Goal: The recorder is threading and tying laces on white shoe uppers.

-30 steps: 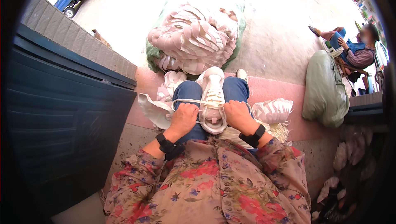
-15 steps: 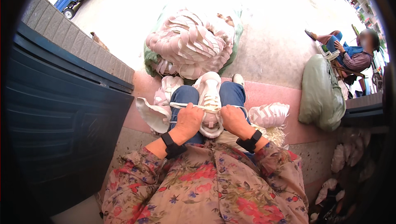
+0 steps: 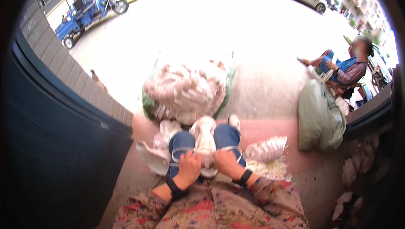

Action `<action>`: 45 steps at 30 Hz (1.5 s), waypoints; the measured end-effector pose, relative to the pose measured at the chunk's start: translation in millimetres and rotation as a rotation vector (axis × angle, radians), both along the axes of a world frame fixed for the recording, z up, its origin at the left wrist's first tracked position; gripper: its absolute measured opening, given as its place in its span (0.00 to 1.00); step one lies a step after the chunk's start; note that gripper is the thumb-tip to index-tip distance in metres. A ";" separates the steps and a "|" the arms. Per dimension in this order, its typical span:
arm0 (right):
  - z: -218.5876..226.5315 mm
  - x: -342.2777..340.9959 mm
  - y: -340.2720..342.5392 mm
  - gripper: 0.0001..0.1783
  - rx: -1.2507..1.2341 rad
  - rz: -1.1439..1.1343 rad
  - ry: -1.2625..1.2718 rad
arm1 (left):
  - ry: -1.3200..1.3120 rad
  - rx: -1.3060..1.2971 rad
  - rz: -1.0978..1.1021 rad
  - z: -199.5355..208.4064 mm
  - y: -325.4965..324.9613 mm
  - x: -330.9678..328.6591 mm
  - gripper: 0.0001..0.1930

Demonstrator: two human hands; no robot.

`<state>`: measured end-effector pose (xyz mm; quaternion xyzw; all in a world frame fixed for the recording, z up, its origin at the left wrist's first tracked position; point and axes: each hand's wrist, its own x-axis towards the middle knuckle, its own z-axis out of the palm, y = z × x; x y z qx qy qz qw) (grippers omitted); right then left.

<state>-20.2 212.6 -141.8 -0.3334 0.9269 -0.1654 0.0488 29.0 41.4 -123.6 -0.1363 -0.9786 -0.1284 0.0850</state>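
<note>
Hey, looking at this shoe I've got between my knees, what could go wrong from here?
The white shoe sits between your knees, so it might slip if they part. The laces loop out beside both the left hand and right hand, so they could tangle or pull unevenly.

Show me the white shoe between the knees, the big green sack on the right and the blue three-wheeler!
White shoe (image 3: 205,143), head view: on its laced upper.
Green sack (image 3: 317,117), head view: on its bulging side.
Blue three-wheeler (image 3: 86,18), head view: on its body.
</note>
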 end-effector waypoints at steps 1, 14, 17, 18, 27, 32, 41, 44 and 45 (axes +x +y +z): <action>-11.3 1.9 4.3 0.05 -0.067 0.043 0.024 | -0.003 -0.044 -0.072 5.1 3.4 -1.5 0.05; -3.7 2.2 9.7 0.07 -0.116 0.002 -0.005 | -0.061 -0.311 -0.339 29.3 13.5 -16.2 0.07; 4.4 -0.4 9.6 0.08 -0.175 0.042 -0.008 | -0.057 -0.313 -0.345 30.0 11.0 -16.1 0.07; 11.8 -1.3 9.3 0.09 -0.199 0.081 -0.009 | -0.045 -0.291 -0.337 30.1 10.1 -15.7 0.06; 41.0 -4.5 0.5 0.08 0.063 0.254 0.165 | 0.104 -0.166 -0.325 4.9 -11.3 -10.8 0.06; 35.7 -2.1 3.1 0.07 -0.172 0.186 0.160 | 0.081 0.373 -0.178 13.0 -3.3 -12.7 0.04; 91.6 -36.0 -8.4 0.10 -0.681 -0.152 -0.319 | -0.388 1.105 0.063 53.2 4.5 -46.1 0.09; 74.7 -47.5 -8.6 0.10 -0.653 -0.103 -0.398 | -0.504 1.190 0.098 47.0 -2.3 -57.1 0.09; 69.6 -51.1 -11.8 0.11 -0.701 -0.121 -0.422 | -0.474 1.182 0.097 42.5 -7.7 -60.8 0.09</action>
